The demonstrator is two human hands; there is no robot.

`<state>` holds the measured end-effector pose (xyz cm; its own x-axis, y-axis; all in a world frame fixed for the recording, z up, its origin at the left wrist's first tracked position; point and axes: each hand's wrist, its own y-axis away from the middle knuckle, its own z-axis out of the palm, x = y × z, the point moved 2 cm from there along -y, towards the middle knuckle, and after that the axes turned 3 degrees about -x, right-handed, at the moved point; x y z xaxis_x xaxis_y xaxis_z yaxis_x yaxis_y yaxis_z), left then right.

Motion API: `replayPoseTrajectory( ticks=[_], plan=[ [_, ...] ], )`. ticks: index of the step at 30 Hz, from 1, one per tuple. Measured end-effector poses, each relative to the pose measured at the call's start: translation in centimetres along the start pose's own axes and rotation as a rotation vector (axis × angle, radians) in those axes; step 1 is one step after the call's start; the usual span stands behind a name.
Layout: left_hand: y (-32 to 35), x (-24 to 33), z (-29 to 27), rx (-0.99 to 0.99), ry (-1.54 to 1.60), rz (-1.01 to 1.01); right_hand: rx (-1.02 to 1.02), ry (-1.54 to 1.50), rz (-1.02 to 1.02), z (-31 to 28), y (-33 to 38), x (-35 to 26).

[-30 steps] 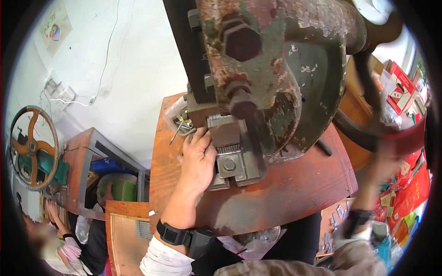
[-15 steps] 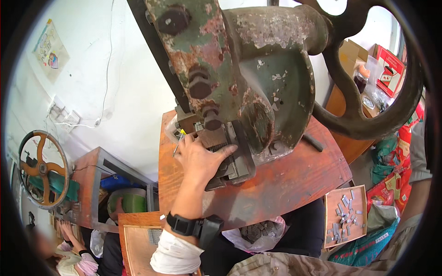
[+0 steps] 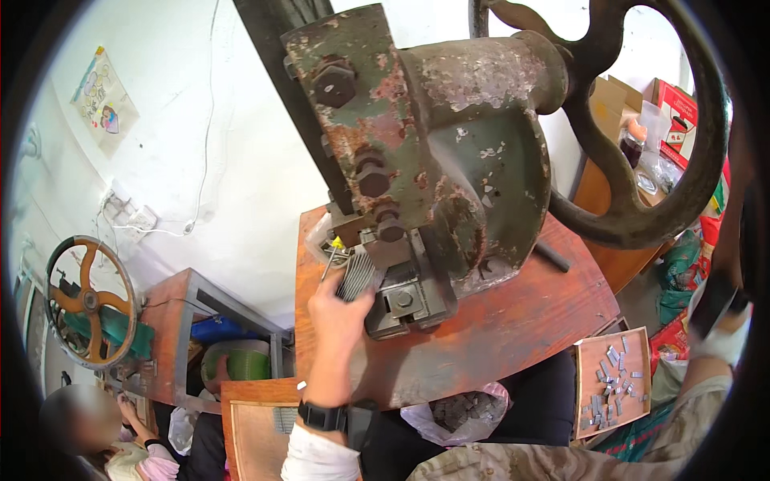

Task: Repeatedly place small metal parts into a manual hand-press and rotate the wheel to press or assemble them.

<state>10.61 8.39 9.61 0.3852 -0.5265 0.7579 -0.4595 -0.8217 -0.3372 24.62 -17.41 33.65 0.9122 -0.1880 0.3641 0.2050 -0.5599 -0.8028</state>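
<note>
My left hand is closed at the lower left of the press's metal die. Between thumb and fingers it grips a ridged grey metal block, which looks like a stack of thin strips. Above the die stands the worn green hand press, its ram just behind the block. A thin rod with a yellow end is beside my fingers. At the right rim, my right arm reaches up near the press's big handwheel; blur and shadow hide its fingers.
The press stands on a reddish wooden table. Below its front edge lie a plastic bag of small metal pieces and, to the right, a wooden tray with several more. Another person sits at far left near a second handwheel.
My left hand has drawn back toward me from beneath the ram, and the ridged block now shows in its grip. The right arm has shifted at the rim. The whole view has swung slightly.
</note>
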Motion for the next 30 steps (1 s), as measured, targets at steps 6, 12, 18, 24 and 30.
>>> replayPoseTrajectory(
  ticks=[6,12,18,24,30],
  plan=[
    [10.8,-6.5,-6.2,0.076,0.228,-0.273,-0.337,-0.736,0.086,11.1,20.2,-6.2],
    [13.7,-5.3,0.2,-0.037,-0.128,0.203,-0.614,-0.786,-0.024,16.5,19.8,-17.3],
    [14.0,-5.3,-0.2,-0.072,-0.234,0.202,-0.694,-0.674,0.056,17.6,19.5,-18.5],
    [13.4,-2.9,0.6,-0.144,-0.477,0.143,-0.650,-0.757,0.263,18.4,20.7,-16.4],
    [13.4,-4.4,0.6,-0.069,0.224,-0.143,-0.419,-1.013,0.453,18.4,21.6,-15.4]
  ],
)
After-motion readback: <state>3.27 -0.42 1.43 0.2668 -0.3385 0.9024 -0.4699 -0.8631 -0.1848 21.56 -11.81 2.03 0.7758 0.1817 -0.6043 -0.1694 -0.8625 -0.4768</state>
